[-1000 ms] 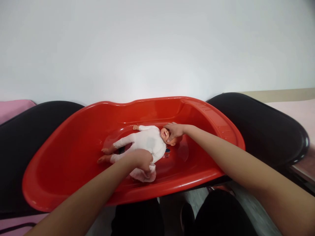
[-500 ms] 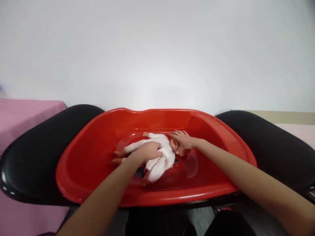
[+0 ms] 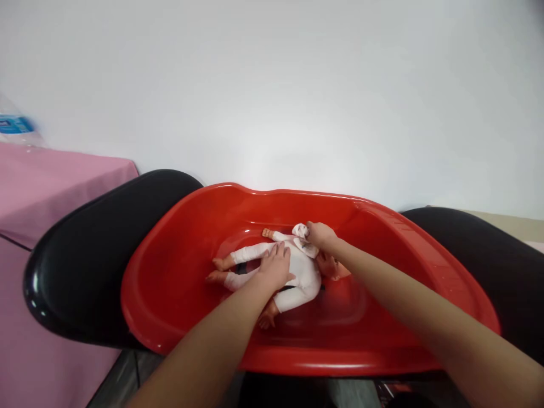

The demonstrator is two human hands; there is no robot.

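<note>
The left hand [image 3: 276,267] lies flat and open on the belly of the doll [image 3: 304,271], gripping nothing. The spread palm looks set to steady the body. Just past it, the right hand [image 3: 322,235] is pinched shut on a small white cloth [image 3: 300,230], pressed at the doll's shoulder, with the head tucked beneath that wrist. Under both hands the doll rests on its back in the red tub [image 3: 178,226] — propped across black chairs [image 3: 106,243], with a pink table cover [image 3: 51,187] beyond.
</note>
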